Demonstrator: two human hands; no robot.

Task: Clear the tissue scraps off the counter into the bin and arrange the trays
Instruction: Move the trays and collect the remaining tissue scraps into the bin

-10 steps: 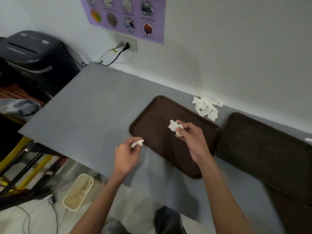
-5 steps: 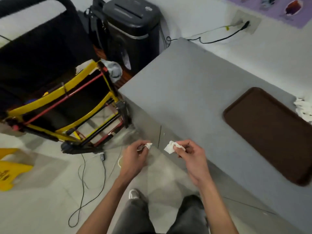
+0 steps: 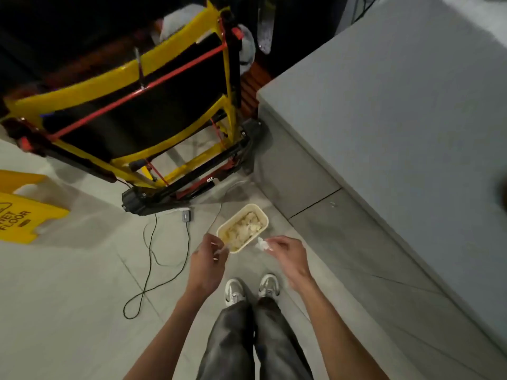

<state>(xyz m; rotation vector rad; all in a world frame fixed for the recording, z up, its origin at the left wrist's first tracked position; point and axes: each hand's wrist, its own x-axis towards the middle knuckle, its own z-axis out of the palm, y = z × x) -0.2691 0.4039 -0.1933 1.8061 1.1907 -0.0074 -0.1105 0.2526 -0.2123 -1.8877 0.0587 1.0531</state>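
A cream rectangular bin (image 3: 262,213) stands on the floor beside the grey counter (image 3: 411,105), with several tissue scraps inside. My left hand (image 3: 207,257) hovers over the bin's near left corner and pinches a small white tissue scrap (image 3: 222,249). My right hand (image 3: 288,255) is just right of the bin's near edge and pinches a second white scrap (image 3: 261,244) at its fingertips. A dark edge of a brown tray (image 3: 503,192) shows at the far right of the counter.
A yellow and black folding cart (image 3: 131,105) leans at the left of the counter. A yellow wet-floor sign (image 3: 22,212) lies on the tiles at far left. A black cable (image 3: 153,259) loops across the floor. My shoes (image 3: 251,289) stand just below the bin.
The view has swung down from the counter to the floor. Both hands have carried their scraps off the counter edge and now hold them over and beside the bin.
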